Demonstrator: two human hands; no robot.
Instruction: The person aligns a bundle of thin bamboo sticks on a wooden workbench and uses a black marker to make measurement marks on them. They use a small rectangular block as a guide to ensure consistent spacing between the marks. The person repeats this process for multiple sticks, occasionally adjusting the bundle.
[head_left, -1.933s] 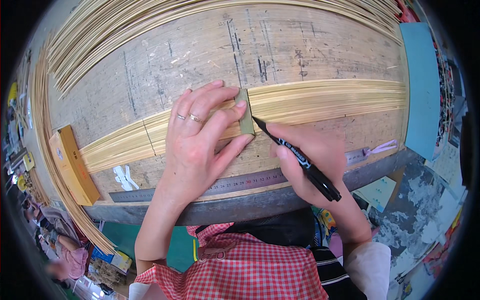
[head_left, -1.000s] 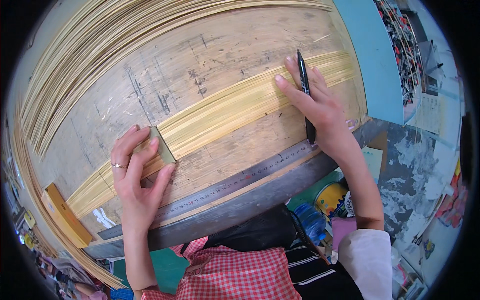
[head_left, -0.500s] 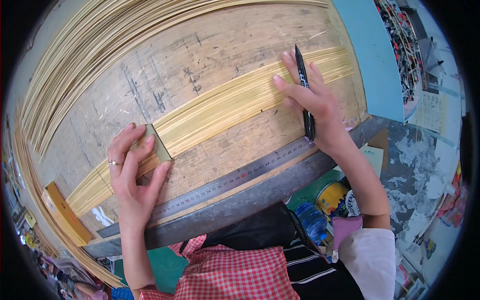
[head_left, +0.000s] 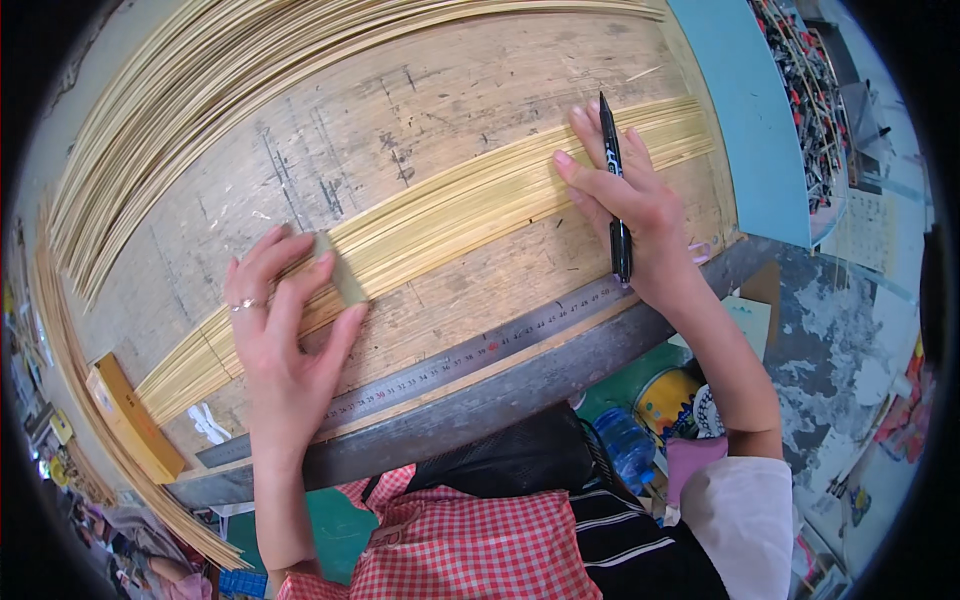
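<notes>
A band of thin, pale bamboo-like strips (head_left: pixel 460 205) lies side by side across the wooden bench. Near its middle, my left hand (head_left: pixel 280 335) grips a small grey-green block (head_left: pixel 345 275) that sits across the strips; the fingers hide part of it. A black marker pen (head_left: pixel 613 160) is held in my right hand (head_left: pixel 650 215), its pointed end away from me. That hand's fingertips rest at the right part of the band. Close to the bench's front edge lies a long metal ruler (head_left: pixel 450 364), partly hidden by my left wrist.
Many longer strips (head_left: pixel 190 95) are heaped along the far left. A yellow wooden block (head_left: pixel 135 425) stands at the band's left end. On the right are a light-blue panel (head_left: pixel 735 110) and a bin of small dark and red pieces (head_left: pixel 805 100). A dark metal rail (head_left: pixel 480 405) edges the bench.
My left hand has slid the grey-green block a little to the right along the strips. My right hand keeps nearly the same pose with the marker pen.
</notes>
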